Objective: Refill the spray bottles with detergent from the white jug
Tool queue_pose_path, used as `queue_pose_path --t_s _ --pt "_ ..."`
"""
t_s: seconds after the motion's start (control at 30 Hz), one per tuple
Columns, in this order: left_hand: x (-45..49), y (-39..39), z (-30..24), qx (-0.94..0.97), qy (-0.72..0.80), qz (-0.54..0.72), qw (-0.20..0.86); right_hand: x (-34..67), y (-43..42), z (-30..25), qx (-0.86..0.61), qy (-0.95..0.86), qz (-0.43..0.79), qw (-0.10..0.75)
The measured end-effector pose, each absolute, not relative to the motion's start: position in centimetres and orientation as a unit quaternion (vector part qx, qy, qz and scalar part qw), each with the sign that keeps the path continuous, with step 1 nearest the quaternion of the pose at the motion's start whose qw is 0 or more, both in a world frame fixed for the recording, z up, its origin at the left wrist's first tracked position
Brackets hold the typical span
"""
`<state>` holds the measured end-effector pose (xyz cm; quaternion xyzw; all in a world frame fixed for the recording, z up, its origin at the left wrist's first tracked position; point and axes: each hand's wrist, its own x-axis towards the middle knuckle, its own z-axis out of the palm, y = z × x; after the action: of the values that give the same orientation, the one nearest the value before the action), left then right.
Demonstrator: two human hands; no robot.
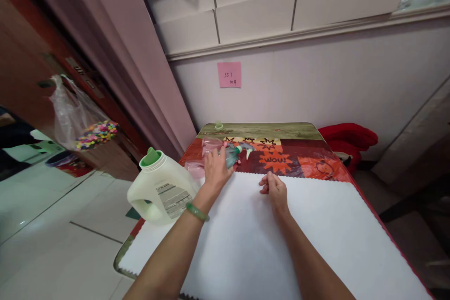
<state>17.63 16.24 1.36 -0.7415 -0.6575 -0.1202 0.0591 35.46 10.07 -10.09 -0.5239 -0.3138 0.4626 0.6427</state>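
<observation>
My left hand [215, 167], with a green bangle on the wrist, reaches to the far edge of the white mat [246, 243]. Its fingers curl over a green, see-through spray bottle [231, 155] that lies on its side, nozzle end to the right. Two clear pink plastic pieces [194, 168] lie left of and behind this hand, partly covered by it. Over the mat, further right, is my right hand [276, 190], empty, its fingers loosely bent and slightly apart. A large pale jug [160, 187] with a green spout and a label stands uncapped beside my left forearm.
A small light-green ring-shaped cap [219, 126] sits at the table's back edge. Behind the table rises a wall with a pink note [229, 75]. A bag of colourful bits [96, 135] hangs from the door at left. Red fabric [351, 140] is beyond the right edge.
</observation>
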Motion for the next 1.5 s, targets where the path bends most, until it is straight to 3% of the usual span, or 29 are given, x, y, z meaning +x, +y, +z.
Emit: queue_pose_path --t_s 0.07,0.13,0.23,0.33,0.5,0.6,0.7,0.83,0.9,1.0,1.13,1.27,1.33,1.43,1.5 --pt "17.8 13.5 1.2 -0.743 -0.637 -0.205 -0.003 35.5 10.0 -9.3 -0.498 -0.326 0.490 0.637" --pt "17.9 10.4 0.4 -0.722 -0.608 -0.298 -0.141 35.5 9.9 -8.5 -0.458 -0.333 0.539 0.623" --pt "18.1 6.7 -1.3 -0.679 -0.607 -0.320 -0.259 35.2 9.4 -7.4 -0.362 -0.312 0.625 0.617" --pt "18.2 5.1 -2.8 -0.698 -0.614 -0.293 -0.225 34.4 8.8 -6.8 -0.291 -0.282 0.669 0.623" --pt "18.7 4.5 -4.2 -0.766 -0.538 -0.342 -0.082 33.1 8.3 -6.8 -0.261 -0.205 0.667 0.667" --pt "19.2 3.9 -4.1 -0.765 -0.514 -0.373 -0.106 33.2 8.4 -6.9 -0.251 -0.178 0.652 0.693" --pt "19.4 3.6 -3.4 -0.695 -0.530 -0.382 -0.301 34.0 8.3 -6.6 -0.255 -0.177 0.669 0.675" --pt "19.2 3.6 -3.0 -0.418 -0.482 -0.312 -0.704 35.0 7.7 -5.9 -0.231 -0.230 0.710 0.624" --pt "19.2 3.5 -3.3 -0.305 -0.451 -0.266 -0.796 35.3 7.6 -5.7 -0.244 -0.252 0.716 0.603" --pt "19.2 3.3 -3.7 -0.344 -0.517 -0.319 -0.716 35.4 7.8 -5.8 -0.296 -0.243 0.696 0.607" --pt "18.9 3.3 -3.2 -0.580 -0.561 -0.440 -0.394 35.1 8.5 -6.2 -0.317 -0.177 0.648 0.670" --pt "19.6 2.7 -4.0 -0.791 -0.483 -0.368 -0.072 34.1 8.6 -6.4 -0.318 -0.144 0.600 0.720" --pt "20.2 2.3 -4.9 -0.823 -0.477 -0.309 0.020 33.6 8.4 -6.3 -0.323 -0.143 0.593 0.723" --pt "20.6 2.2 -5.3 -0.814 -0.500 -0.296 0.002 33.6 8.1 -6.2 -0.330 -0.151 0.602 0.711" --pt "20.3 2.5 -4.4 -0.791 -0.504 -0.319 -0.138 34.2 7.9 -6.0 -0.329 -0.168 0.621 0.691"
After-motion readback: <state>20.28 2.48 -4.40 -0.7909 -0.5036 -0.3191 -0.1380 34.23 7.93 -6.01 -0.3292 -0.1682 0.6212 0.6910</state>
